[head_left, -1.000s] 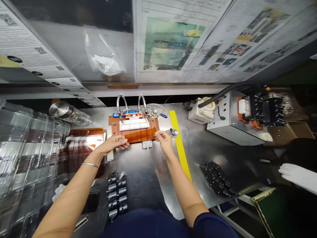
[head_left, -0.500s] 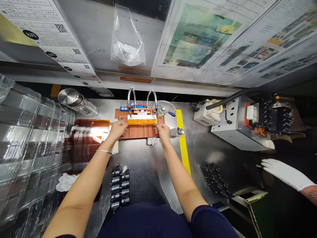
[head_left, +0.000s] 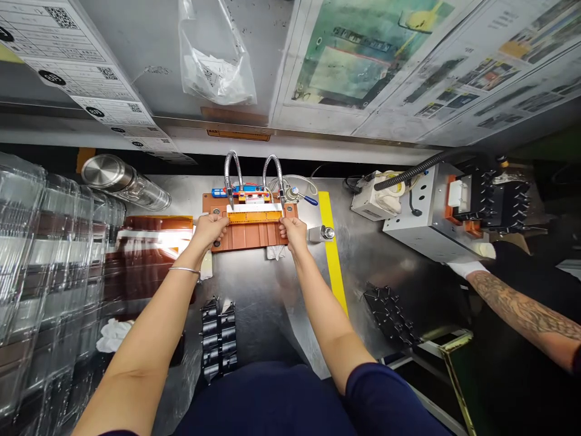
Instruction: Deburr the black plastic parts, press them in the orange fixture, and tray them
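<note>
An orange flexible strip with dark dots along its edges lies stretched across a copper-brown fixture. My left hand pinches its left end. Its right end is between the closed fingers of my right hand. Along the strip's far side runs a white band. Two bent metal gooseneck tubes come down at the strip's two ends. Behind it are a blue and red tool and a blue-handled lever.
Left stand clear plastic trays, a steel flask and amber film sheets. Black moulded parts lie nearer me, others to the right. Beyond yellow tape, a co-worker's gloved hand is at a white machine.
The co-worker's gloved hand has moved left and up to the white machine's near edge. My view has shifted slightly; both my hands keep hold of the strip over the fixture.
</note>
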### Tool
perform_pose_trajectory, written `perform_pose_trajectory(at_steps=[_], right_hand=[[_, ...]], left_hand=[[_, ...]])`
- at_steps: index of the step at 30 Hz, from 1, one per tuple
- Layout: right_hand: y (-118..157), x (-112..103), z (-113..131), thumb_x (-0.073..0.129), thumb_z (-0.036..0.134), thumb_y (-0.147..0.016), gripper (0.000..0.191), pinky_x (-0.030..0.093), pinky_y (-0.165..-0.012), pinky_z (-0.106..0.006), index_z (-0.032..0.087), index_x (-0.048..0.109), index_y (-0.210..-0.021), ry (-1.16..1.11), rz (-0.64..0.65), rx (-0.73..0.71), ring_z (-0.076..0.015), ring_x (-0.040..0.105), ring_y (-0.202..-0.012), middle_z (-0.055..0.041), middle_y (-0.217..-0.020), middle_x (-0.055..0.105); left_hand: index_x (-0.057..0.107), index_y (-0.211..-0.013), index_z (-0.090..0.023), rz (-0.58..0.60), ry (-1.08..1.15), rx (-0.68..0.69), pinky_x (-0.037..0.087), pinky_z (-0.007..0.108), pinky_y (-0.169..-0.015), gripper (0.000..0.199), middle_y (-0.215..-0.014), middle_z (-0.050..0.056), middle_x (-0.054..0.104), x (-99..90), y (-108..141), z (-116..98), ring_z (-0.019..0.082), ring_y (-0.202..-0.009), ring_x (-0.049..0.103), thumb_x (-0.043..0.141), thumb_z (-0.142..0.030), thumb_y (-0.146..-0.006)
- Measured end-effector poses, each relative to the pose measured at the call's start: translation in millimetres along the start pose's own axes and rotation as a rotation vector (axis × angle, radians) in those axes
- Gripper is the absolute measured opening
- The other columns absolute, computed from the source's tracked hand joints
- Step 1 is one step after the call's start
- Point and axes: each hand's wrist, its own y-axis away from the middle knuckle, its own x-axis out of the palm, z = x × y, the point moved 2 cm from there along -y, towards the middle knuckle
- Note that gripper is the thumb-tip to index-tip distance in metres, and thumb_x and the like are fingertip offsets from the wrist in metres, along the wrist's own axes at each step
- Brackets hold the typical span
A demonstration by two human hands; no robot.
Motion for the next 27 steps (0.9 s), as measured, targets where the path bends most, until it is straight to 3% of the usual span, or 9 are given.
perform_pose_trajectory(at_steps=[18,24,27], right_hand=[[-1,-1,1,0.066,0.016,-0.074,0.026,0.031,-0.031,-0.014,0.018,0.046,-0.056,0.025,0.021,0.097,-0.0041,0.042,-0.031,0.0070,-0.040,0.053],[-10,-19,7,0.074,0.023,-0.073,0.029,0.038,-0.032,-0.016,0.016,0.051,-0.058,0.081,0.129,0.193,-0.0068,0.049,-0.033,0.0015,-0.043,0.058],[8,-29,1,0.072,0.027,-0.076,0.027,0.040,-0.035,-0.015,0.016,0.051,-0.064,0.080,0.136,0.151,-0.0050,0.049,-0.037,0.0034,-0.050,0.059]], left_hand=[[0.048,-0.051,-0.018,-0.037,-0.012,0.019,0.029,0.017,-0.031,0.013,-0.039,-0.005,0.048,0.6,4,-2,0.007,-0.032,0.038,0.058,-0.017,-0.059],[0.053,-0.054,-0.016,0.038,0.005,-0.003,0.039,0.019,-0.035,0.015,-0.042,-0.002,0.054,-4.5,0,2,0.008,-0.033,0.045,0.063,-0.016,-0.065],[0.055,-0.056,-0.014,0.081,0.084,-0.016,0.045,0.019,-0.039,0.017,-0.045,0.000,0.057,-7.2,2,3,0.009,-0.037,0.051,0.068,-0.015,-0.066]])
